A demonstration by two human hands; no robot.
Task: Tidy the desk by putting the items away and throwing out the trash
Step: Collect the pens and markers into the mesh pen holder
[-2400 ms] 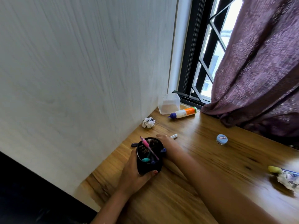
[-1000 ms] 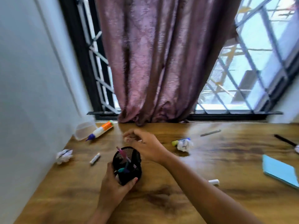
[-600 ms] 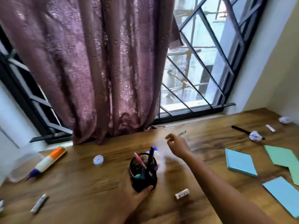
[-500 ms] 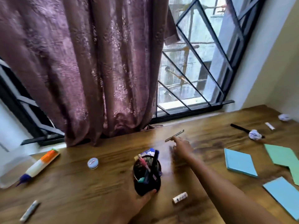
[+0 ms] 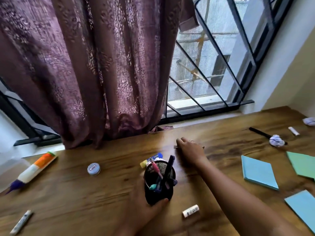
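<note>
My left hand (image 5: 144, 212) grips a black mesh pen holder (image 5: 159, 183) standing on the wooden desk (image 5: 85, 198); a pink pen, a dark pen and others stick out of it. My right hand (image 5: 190, 150) reaches past the holder, its fingers curled down over a thin grey pen (image 5: 175, 147) that lies flat on the desk. Only the pen's two ends show beside the hand. A crumpled paper ball (image 5: 276, 140) lies at the right on a black pen (image 5: 259, 132).
A glue bottle (image 5: 34, 171), a round blue tin (image 5: 93, 169) and a marker (image 5: 21, 222) lie to the left. A white stub (image 5: 190, 210) sits near the holder. Blue pads (image 5: 259, 172) and a green pad (image 5: 301, 165) lie right. The curtain (image 5: 85, 65) hangs behind.
My view swung right from the wall to the window. The right hand left the holder, reached forward and came down over the thin grey pen. The left hand kept the holder.
</note>
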